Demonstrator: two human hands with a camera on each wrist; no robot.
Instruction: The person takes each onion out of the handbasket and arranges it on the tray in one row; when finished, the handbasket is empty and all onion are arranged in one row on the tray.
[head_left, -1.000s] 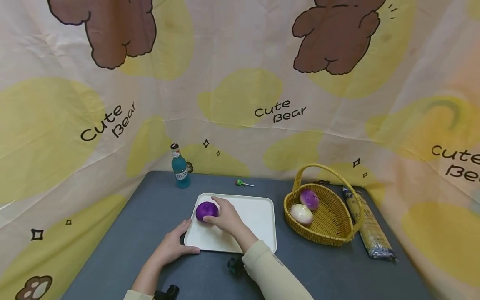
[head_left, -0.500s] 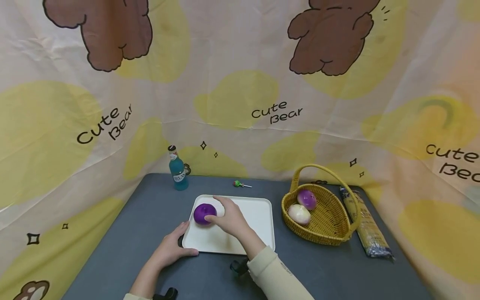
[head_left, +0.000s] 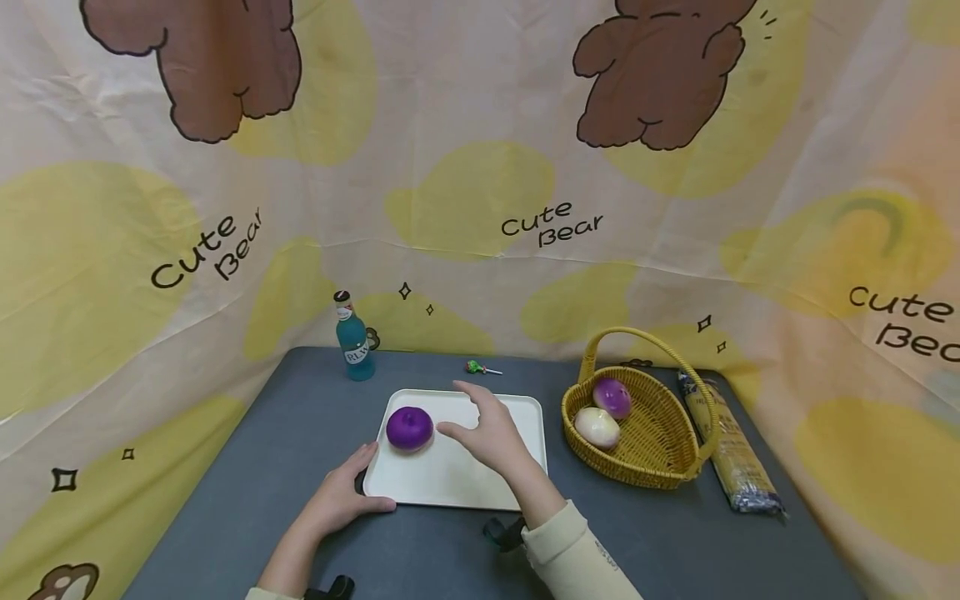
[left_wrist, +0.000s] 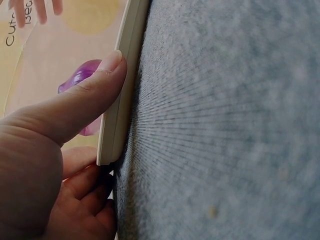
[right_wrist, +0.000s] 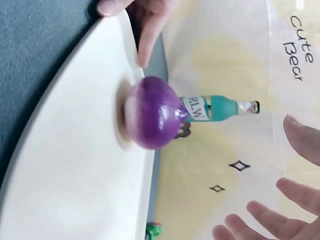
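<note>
While the left hand point(head_left: 341, 500) grips the white tray's point(head_left: 517, 417) near-left corner, the purple onion point(head_left: 409, 428) sits just left of the right hand point(head_left: 491, 433), fingers spread, touching nothing

The left hand point(head_left: 337, 500) grips the near left corner of the white tray point(head_left: 517, 417), thumb on its rim. The purple onion point(head_left: 409, 428) sits on the tray just beyond that grip. The right hand point(head_left: 491, 433), fingers spread, hovers just right of the onion, apart from it, with the wicker basket point(head_left: 660, 467) farther right.
</note>
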